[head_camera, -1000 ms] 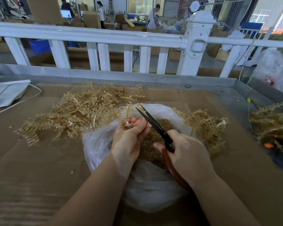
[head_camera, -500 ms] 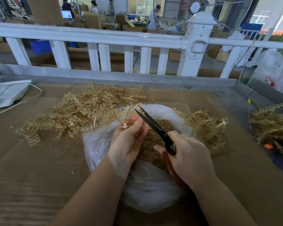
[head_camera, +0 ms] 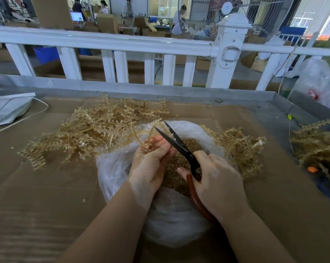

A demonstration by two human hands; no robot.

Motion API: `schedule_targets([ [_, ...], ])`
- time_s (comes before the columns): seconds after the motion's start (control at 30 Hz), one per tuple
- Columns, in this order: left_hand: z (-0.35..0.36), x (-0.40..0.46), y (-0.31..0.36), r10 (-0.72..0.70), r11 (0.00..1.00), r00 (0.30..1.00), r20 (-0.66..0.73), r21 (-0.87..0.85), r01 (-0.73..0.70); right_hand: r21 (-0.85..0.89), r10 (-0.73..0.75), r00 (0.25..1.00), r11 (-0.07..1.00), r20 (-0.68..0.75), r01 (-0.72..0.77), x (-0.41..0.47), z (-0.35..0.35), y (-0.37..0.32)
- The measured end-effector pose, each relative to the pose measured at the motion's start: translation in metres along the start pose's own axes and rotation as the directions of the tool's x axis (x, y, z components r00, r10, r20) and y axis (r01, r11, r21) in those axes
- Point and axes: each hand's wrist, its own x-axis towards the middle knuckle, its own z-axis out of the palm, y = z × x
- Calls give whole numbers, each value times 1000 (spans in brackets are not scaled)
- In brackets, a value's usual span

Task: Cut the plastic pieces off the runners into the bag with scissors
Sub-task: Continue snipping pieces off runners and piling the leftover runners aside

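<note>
- Cardboard-lined table [head_camera: 46,205] fills the lower frame, behind it a white railing [head_camera: 103,42].
- Bag [head_camera: 118,168] sits at centre; both wrists hide its near rim.
- Scissors [head_camera: 176,144] run lower right to upper left, blades parted, tips upper left.
- Left hand [head_camera: 151,160] curls round a runner [head_camera: 151,133] over the bag.
- Right hand [head_camera: 215,183] grips the red handles, mostly covering them.

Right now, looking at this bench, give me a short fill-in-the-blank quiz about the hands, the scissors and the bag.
1. The scissors are held in the ____ hand.
2. The left hand holds a runner above the clear plastic ____.
3. The scissor blades stand ____.
4. The scissors' handle is ____ in colour.

Missing words: right; bag; open; red
</note>
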Motion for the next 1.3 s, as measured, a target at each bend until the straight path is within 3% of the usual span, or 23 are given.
schedule_targets([
  [0.4,-1,0,-4,-47,999,998,31,6,46,93,-7,997,996,81,-1,6,-4,-1],
  [0.9,-1,0,1,-116,993,993,-18,-30,116,50,-13,1000,999,9,13,4,-4,-3],
  [1.3,2,-3,-1,-58,998,993,-99,-31,56,102,-11,999,995,33,7,3,-1,-1],
])
